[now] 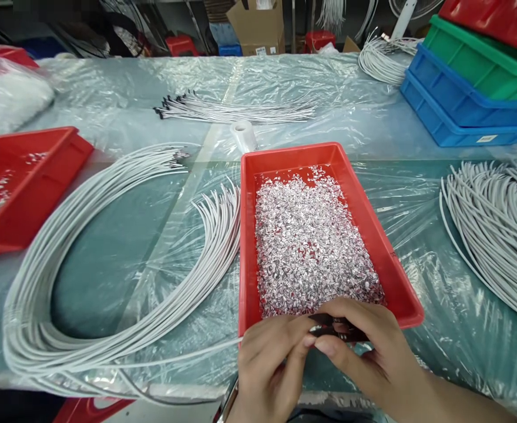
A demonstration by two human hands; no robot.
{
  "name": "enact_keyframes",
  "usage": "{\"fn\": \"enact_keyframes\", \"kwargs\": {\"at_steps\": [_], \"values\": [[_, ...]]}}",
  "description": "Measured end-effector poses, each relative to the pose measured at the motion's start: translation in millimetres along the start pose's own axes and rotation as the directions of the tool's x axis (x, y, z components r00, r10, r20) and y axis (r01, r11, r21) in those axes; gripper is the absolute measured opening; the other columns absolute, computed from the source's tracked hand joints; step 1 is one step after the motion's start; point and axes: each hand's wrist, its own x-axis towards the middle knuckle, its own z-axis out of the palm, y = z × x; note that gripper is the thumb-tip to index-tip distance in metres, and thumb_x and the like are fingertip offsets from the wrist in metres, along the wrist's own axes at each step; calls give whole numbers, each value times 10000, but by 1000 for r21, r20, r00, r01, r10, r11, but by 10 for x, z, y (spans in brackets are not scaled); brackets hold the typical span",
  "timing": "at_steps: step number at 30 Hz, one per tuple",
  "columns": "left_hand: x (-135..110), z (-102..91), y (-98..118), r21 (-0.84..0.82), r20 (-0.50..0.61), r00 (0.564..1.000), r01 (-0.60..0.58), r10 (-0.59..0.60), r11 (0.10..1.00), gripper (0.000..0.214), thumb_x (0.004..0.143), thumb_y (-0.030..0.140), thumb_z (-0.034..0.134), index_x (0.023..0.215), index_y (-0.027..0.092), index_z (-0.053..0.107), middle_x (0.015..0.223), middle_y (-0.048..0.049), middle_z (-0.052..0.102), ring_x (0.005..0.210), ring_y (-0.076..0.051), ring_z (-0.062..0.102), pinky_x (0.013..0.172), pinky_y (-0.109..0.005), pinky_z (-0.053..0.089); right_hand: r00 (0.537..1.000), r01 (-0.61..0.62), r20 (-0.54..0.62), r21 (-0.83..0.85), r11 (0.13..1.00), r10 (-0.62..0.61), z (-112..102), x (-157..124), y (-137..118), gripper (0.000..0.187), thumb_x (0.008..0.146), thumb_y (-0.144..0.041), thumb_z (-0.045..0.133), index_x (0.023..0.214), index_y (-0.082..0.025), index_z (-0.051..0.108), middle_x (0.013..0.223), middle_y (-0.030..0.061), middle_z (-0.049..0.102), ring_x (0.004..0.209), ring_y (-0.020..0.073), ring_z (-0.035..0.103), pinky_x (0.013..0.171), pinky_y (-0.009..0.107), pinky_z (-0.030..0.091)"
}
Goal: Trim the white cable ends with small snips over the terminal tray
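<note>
Here, left hand (pixel 272 358); right hand (pixel 379 352) gripping dark tool (pixel 354 336)

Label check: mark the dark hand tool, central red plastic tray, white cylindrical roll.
Dark hand tool (pixel 326 331), head view: visible dark part.
Central red plastic tray (pixel 247 247), head view: left rim.
White cylindrical roll (pixel 246 139), head view: curved side.

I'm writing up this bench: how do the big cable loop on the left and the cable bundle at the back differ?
The left loop bends round into an open ring; the back bundle lies nearly straight. The left loop is thicker and nearer the left hand; the back bundle is slimmer and farther off. Both are pale cables on the plastic-covered table.
</note>
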Motion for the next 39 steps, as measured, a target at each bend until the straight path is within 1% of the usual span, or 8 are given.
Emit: {"fn": "enact_keyframes", "kwargs": {"at_steps": [13, 18, 23, 27, 29, 32, 35, 39], "values": [[21, 3, -19, -1, 20, 999, -30, 30, 1000, 140, 839, 87, 496, 851, 167, 610, 692, -31, 696, 605, -139, 664, 590, -215, 518, 999, -46, 17, 22, 999, 46, -1, -7, 8, 156, 866, -343, 557, 872, -187, 563, 652, -23, 573, 550, 104, 517, 506, 197, 405], [-8, -21, -11, -30, 17, 999, 45, -44, 999, 135, 862, 135, 493, 871, 176, 621, 652, -15, 675, 568, -137, 648, 593, -227, 517, 999, -30, 22, -14, 999, 31, -35, -10, 39, 145, 859, -335, 566, 861, -191, 575, 643, -20, 593, 537, 106, 534, 492, 194, 421], [3, -21, 10, -57, 7, 997, 72, -71, 996, 133, 865, 143, 487, 847, 181, 614, 646, -5, 672, 553, -125, 634, 583, -220, 505, 994, 87, -67, -76, 993, -92, -96, 29, 62, 184, 839, -380, 600, 855, -198, 585, 648, -14, 636, 513, 103, 569, 466, 174, 456], [5, -12, 7, -95, 11, 996, 86, -86, 992, 124, 854, 125, 497, 858, 175, 610, 604, 10, 651, 536, -115, 627, 557, -206, 493, 953, 208, -185, -184, 961, -242, -91, 50, 54, 226, 829, -421, 617, 863, -203, 573, 612, -15, 640, 454, 101, 562, 412, 173, 464], [-5, -12, 3, -110, 7, 996, 88, -88, 990, 133, 859, 126, 491, 871, 176, 614, 602, 6, 652, 522, -118, 627, 544, -209, 498, 910, 292, -204, -303, 907, -361, -95, 45, 51, 122, 845, -306, 626, 880, -202, 571, 605, -16, 644, 467, 109, 577, 445, 196, 481], [-13, -16, 3, -97, 21, 997, 75, -73, 992, 151, 860, 136, 500, 921, 185, 628, 694, -26, 702, 600, -145, 670, 595, -234, 526, 826, 466, -49, -503, 728, -562, -143, 25, 45, 152, 835, -105, 593, 976, -161, 592, 586, -8, 642, 479, 128, 592, 473, 238, 481], [10, -22, 14, -95, 42, 997, 64, -60, 993, 176, 858, 129, 504, 958, 192, 634, 794, -50, 728, 696, -164, 694, 613, -234, 526, 783, 546, 125, -608, 576, -609, -213, 9, 16, 225, 853, -88, 542, 1056, -153, 614, 540, -16, 614, 448, 126, 575, 428, 233, 455], [64, -32, 37, -178, 99, 993, 85, -68, 980, 188, 873, 123, 469, 922, 191, 638, 679, -20, 689, 610, -148, 667, 540, -219, 488, 732, 599, 205, -648, 470, -650, -248, 23, -47, 206, 894, -81, 478, 977, -143, 656, 541, 10, 627, 492, 141, 608, 433, 234, 482]]}}
